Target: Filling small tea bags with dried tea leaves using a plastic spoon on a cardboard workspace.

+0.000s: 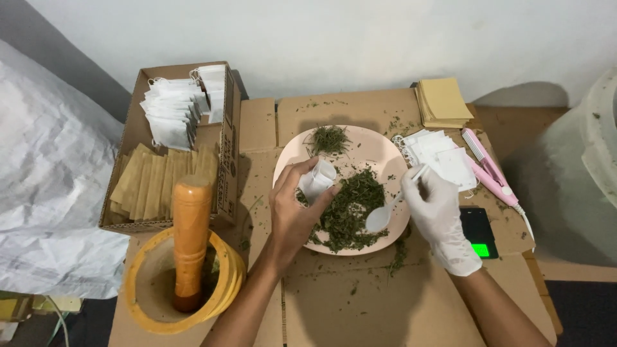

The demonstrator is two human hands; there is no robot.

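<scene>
My left hand (292,209) is bare and holds a small white tea bag (317,180) with its mouth open, over the near left part of a pink plate (376,142). My right hand (436,207), in a white glove, grips a white plastic spoon (384,214) whose bowl hangs just above a heap of dried green herb (350,209) on the plate. A smaller clump of herb (330,139) lies at the plate's far side.
A cardboard box (226,138) at left holds white bags and tan envelopes. A yellow mortar (226,283) with a wooden pestle (191,238) stands at near left. Right of the plate: loose white bags (443,157), tan envelopes (443,101), a pink sealer (490,173), a black scale (479,232).
</scene>
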